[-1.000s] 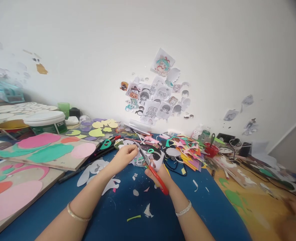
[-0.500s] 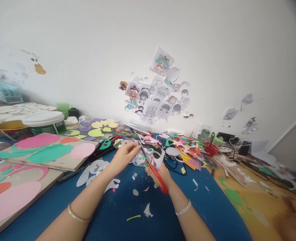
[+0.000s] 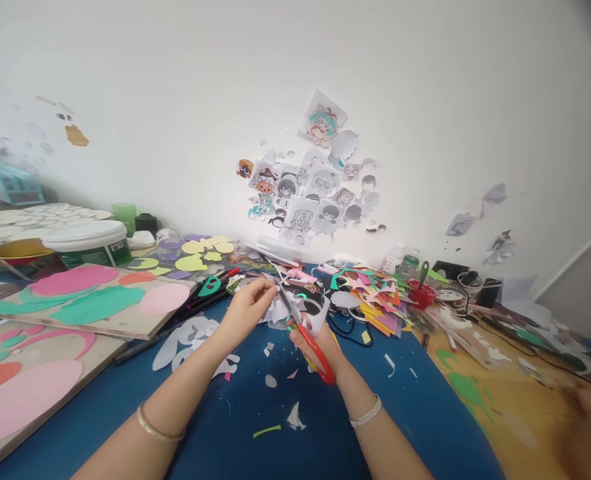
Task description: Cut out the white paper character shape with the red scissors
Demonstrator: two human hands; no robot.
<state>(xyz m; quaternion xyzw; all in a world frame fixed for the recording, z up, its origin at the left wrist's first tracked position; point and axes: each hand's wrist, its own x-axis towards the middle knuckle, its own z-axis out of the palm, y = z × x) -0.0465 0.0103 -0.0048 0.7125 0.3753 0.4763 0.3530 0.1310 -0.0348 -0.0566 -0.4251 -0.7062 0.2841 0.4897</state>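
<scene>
My right hand (image 3: 328, 343) is gripping red-handled scissors (image 3: 306, 332), which are slanting up above the blue bench (image 3: 385, 413), their blades pointing toward my left hand (image 3: 249, 305). That one is keeping its fingers bunched beside the blade tips (whether they're pinching anything, I can't tell). White paper cutouts (image 3: 164, 349) are lying leftward; coloured paper scraps (image 3: 378, 293) are heaping up rightward.

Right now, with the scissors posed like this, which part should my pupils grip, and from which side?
I'd take the scissors by the curved red handle, coming from the wearer's near, right side. The handle slants back that way, where the right hand holds it, while the metal blades point away toward the left hand.
</scene>
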